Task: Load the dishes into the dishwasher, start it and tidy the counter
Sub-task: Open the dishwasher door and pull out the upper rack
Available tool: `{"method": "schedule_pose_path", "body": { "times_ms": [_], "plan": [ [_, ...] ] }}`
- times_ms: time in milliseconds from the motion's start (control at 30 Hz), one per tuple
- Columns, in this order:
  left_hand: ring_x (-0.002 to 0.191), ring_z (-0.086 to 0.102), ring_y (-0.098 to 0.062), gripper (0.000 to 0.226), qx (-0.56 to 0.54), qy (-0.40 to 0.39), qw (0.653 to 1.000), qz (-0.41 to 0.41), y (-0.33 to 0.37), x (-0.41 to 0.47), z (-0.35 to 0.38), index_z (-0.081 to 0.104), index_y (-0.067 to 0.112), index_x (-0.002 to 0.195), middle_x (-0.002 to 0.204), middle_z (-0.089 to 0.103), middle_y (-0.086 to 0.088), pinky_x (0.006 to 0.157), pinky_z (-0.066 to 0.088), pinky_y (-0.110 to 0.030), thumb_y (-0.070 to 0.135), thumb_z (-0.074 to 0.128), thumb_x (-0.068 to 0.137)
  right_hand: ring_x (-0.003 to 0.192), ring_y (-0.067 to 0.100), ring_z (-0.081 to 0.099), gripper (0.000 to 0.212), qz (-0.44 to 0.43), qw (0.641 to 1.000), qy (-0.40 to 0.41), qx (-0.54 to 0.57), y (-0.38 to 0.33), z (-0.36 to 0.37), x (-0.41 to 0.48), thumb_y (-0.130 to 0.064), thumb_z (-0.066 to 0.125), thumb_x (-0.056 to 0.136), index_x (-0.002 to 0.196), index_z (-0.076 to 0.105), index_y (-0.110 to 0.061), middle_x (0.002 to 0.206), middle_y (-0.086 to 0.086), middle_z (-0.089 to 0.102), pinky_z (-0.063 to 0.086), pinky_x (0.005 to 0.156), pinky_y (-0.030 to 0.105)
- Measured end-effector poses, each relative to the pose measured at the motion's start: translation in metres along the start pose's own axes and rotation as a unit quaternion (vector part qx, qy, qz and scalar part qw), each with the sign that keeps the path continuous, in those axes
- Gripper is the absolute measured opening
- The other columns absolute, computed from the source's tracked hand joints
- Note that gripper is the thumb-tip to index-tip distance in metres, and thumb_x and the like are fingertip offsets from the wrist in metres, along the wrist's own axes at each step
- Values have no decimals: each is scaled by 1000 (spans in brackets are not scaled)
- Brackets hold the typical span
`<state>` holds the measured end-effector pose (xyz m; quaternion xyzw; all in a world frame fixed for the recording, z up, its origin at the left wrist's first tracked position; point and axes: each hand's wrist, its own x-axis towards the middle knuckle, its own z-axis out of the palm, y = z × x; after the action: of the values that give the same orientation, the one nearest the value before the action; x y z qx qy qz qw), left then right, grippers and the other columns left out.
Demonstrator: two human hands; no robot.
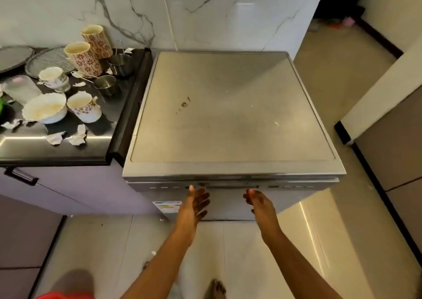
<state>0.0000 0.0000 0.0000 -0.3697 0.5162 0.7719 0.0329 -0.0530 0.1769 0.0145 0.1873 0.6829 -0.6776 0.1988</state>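
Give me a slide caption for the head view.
Left hand and right hand at the shut dishwasher; dirty cups and bowl on the counter.

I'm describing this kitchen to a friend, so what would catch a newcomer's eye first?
The closed grey dishwasher fills the centre, with the left hand and right hand at its door's top edge. On the dark counter to its left sit dirty floral mugs, a bowl and crumpled tissues.
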Motion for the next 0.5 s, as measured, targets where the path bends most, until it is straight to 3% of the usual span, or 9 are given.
{"method": "schedule_pose_path", "body": {
  "times_ms": [100,200,333,500],
  "plan": [
    [118,55,-26,70,-165,-71,981,-77,9,10,10,56,10,124,124,62,-12,100,41,-42,66,29,90,108,26,59,49,105,975,-56,187,-9,-7,19,-54,35,95,109,59,-13,111,11,65,43,94,41],
    [122,52,-30,79,-267,-84,956,-88,12,8,21,52,8,128,127,59,-17,105,35,-45,72,34,85,112,29,57,58,118,943,-66,305,-15,-6,25,-61,37,90,112,58,-12,115,15,63,40,100,45],
    [122,51,-28,80,-292,-77,949,-88,5,0,29,52,11,130,130,58,-14,97,39,-44,74,34,84,113,26,56,64,110,934,-57,336,-13,-1,20,-65,38,87,121,56,-14,119,12,61,38,103,47],
    [121,51,-28,83,-264,-79,956,-101,-15,-14,16,50,11,131,128,58,-14,100,38,-42,75,34,81,110,26,55,72,136,942,-48,303,14,-12,9,-69,38,85,129,50,-14,122,14,58,44,91,44]
  ]
}}
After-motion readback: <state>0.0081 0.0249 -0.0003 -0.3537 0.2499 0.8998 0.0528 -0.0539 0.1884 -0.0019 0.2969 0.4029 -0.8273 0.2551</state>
